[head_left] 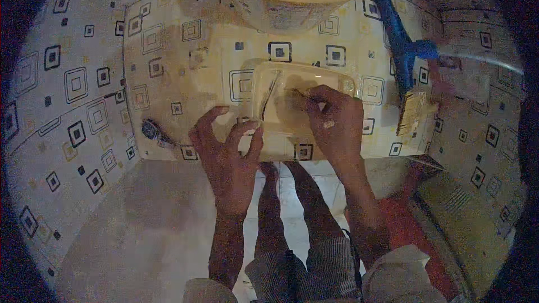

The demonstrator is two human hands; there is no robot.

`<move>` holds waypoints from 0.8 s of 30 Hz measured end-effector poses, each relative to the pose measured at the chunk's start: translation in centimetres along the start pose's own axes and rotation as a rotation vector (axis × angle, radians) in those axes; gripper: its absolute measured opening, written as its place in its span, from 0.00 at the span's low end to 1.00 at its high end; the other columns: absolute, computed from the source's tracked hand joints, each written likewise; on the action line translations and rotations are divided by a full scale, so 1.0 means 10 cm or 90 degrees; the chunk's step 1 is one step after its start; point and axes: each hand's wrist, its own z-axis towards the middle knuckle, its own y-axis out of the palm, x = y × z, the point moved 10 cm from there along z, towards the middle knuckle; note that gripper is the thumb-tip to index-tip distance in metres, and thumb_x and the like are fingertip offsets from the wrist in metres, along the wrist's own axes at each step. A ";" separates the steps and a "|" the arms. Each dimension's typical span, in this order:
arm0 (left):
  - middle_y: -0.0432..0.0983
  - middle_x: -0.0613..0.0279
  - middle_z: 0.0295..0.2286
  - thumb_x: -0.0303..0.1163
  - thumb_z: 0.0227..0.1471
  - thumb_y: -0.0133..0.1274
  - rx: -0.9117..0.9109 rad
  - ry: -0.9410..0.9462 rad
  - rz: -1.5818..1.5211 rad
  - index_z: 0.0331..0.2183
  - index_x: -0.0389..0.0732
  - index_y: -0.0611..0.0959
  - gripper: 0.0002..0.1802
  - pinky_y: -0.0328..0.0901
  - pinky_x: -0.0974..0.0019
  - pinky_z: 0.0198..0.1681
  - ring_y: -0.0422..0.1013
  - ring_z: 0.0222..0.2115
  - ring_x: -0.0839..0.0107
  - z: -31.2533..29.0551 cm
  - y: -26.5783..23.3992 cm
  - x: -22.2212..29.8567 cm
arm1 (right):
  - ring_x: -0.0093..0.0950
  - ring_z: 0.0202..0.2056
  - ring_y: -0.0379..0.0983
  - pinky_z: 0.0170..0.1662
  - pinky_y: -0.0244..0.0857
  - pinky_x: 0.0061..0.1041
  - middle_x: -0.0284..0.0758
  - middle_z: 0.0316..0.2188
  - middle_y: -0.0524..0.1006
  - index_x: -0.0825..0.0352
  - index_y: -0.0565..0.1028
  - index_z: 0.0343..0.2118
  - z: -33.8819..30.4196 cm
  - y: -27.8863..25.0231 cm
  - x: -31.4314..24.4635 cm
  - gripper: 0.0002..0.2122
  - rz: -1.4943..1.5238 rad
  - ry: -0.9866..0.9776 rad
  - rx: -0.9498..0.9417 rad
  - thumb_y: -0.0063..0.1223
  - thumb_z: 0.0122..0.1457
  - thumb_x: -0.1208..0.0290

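A shallow, pale rectangular tray [325,69] lies on the patterned surface in front of me. Inside its left part slants a thin dark strip [271,94], whose lower end comes close to the fingertips of my left hand [227,148]. That hand's thumb and a finger come together at the tray's near left corner, while another finger stands apart; what they pinch, if anything, is too small to tell. Over the tray's right part, my right hand [337,123] is closed, fingertips pinched round a thin dark piece [298,93] whose kind I cannot make out.
A large round tub [281,8] stands behind the tray. To the right is a blue-handled brush [401,50] with yellow bristles. A dark wristwatch [150,130] lies left. The patterned surface [168,87] ends just before my legs; something red [412,227] lies below right.
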 end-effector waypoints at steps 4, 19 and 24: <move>0.63 0.59 0.44 0.30 0.39 0.62 -0.019 -0.006 0.010 0.29 0.49 0.80 0.10 0.55 0.54 0.50 0.57 0.48 0.57 0.10 -0.06 0.02 | 0.23 0.19 0.71 0.26 0.66 0.23 0.38 0.23 0.78 0.71 0.78 0.30 0.04 0.17 -0.02 0.06 0.061 0.024 -0.019 0.54 0.48 0.79; 0.63 0.56 0.46 0.34 0.40 0.62 0.002 0.028 0.029 0.28 0.47 0.82 0.08 0.52 0.53 0.53 0.56 0.50 0.55 0.34 -0.03 0.05 | 0.23 0.20 0.70 0.24 0.66 0.21 0.39 0.23 0.76 0.72 0.76 0.32 0.06 0.25 -0.12 0.08 0.130 -0.011 -0.079 0.54 0.46 0.83; 0.62 0.56 0.47 0.33 0.38 0.63 -0.017 0.063 0.069 0.26 0.45 0.82 0.08 0.51 0.52 0.54 0.56 0.50 0.53 0.54 -0.02 0.14 | 0.25 0.17 0.70 0.22 0.64 0.22 0.40 0.21 0.76 0.70 0.77 0.32 0.04 0.19 -0.23 0.09 0.166 -0.068 -0.038 0.53 0.46 0.84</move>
